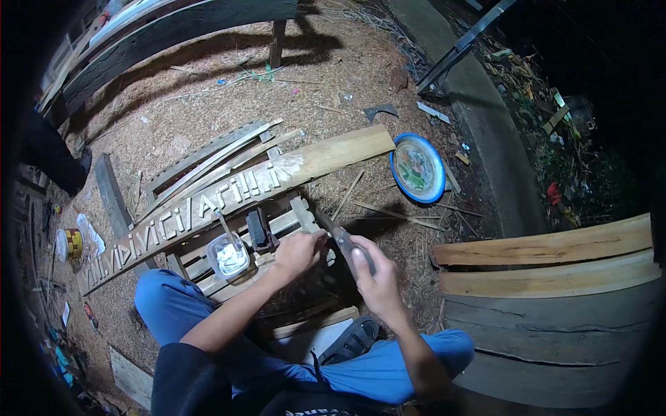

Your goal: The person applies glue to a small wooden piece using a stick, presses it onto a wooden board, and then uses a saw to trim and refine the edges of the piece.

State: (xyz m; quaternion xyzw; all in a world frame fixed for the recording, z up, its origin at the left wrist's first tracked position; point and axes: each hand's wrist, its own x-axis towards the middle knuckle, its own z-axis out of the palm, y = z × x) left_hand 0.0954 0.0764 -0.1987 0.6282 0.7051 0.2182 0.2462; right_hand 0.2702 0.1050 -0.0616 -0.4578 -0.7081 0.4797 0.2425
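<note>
My right hand (pixel 378 281) is closed around the handle of a knife-like tool with a broad dark blade (pixel 336 231), which points up and left. Just left of it, my left hand (pixel 298 253) has its fingers pinched together over the slatted wooden stand (pixel 283 223); whatever they grip is hidden. On the stand beside my left wrist are a clear plastic tub (pixel 229 257) with white paste and a stick in it, and a dark block (pixel 259 230). Beyond lies a long board (pixel 333 154) bearing raised pale wooden letters.
A blue-rimmed round basin (pixel 442 182) stands right of the board's end. Long planks (pixel 548 243) lie at the right. Thin wood strips (pixel 220 161) rest behind the lettered board. A yellow-and-red tin (pixel 69 245) is at the left, and a bench (pixel 180 35) stands at the back.
</note>
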